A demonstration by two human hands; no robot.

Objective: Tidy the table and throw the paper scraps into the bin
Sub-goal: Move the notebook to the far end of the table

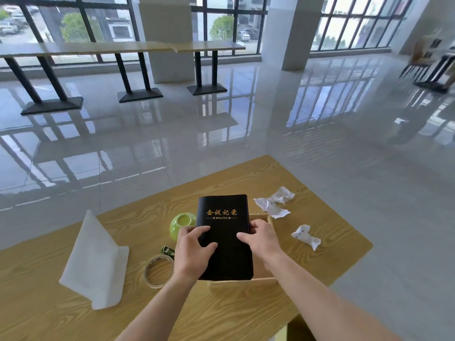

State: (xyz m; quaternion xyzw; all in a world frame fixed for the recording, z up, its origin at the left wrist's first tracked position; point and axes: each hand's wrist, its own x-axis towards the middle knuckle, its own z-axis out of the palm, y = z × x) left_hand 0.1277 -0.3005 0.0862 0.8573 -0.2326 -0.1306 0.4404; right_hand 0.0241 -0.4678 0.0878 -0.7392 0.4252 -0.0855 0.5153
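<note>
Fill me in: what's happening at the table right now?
A person grips a black notebook by its sides, with the left hand and the right hand, over an open box on the wooden table. Crumpled paper scraps lie untouched to the right of the box, not yet binned. A green bowl, a tape roll and a white foam sheet sit to the left. No bin is in view.

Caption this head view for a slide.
Left hand and right hand hold a black notebook over a box, paper scraps nearby.
</note>
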